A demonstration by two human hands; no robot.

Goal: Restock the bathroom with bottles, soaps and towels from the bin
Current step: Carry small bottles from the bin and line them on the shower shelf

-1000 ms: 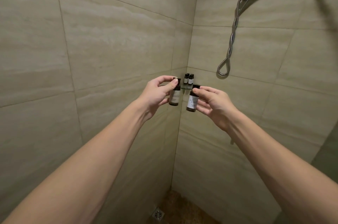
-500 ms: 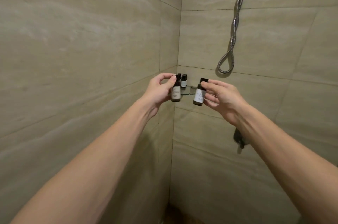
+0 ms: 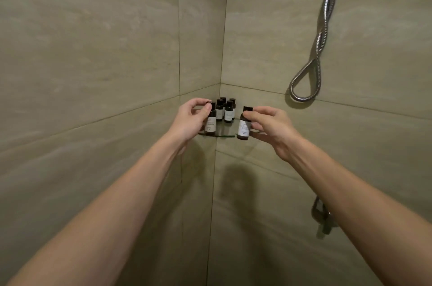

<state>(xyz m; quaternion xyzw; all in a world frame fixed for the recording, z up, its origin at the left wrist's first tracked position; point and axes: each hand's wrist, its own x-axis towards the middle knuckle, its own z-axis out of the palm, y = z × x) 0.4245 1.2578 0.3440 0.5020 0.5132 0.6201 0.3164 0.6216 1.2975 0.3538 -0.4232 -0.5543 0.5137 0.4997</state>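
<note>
Two small dark bottles with white labels are in my hands in front of a glass corner shelf [image 3: 224,134]. My left hand [image 3: 189,119] pinches one bottle [image 3: 210,122] near its cap, at the shelf's left edge. My right hand [image 3: 272,128] grips the other bottle [image 3: 243,126] upright, just right of the shelf's front edge. At the back of the shelf stand two dark bottles [image 3: 224,110], with their reflections showing in the glossy tiles behind them.
Beige tiled walls meet in the corner behind the shelf. A looped metal shower hose [image 3: 313,70] hangs on the right wall. Lower right, a dark metal fitting [image 3: 321,213] juts from the wall beside my right forearm.
Both hands have moved closer to the corner shelf with their bottles. The left bottle now reaches the shelf's left edge, and the shelf's bottles look larger.
</note>
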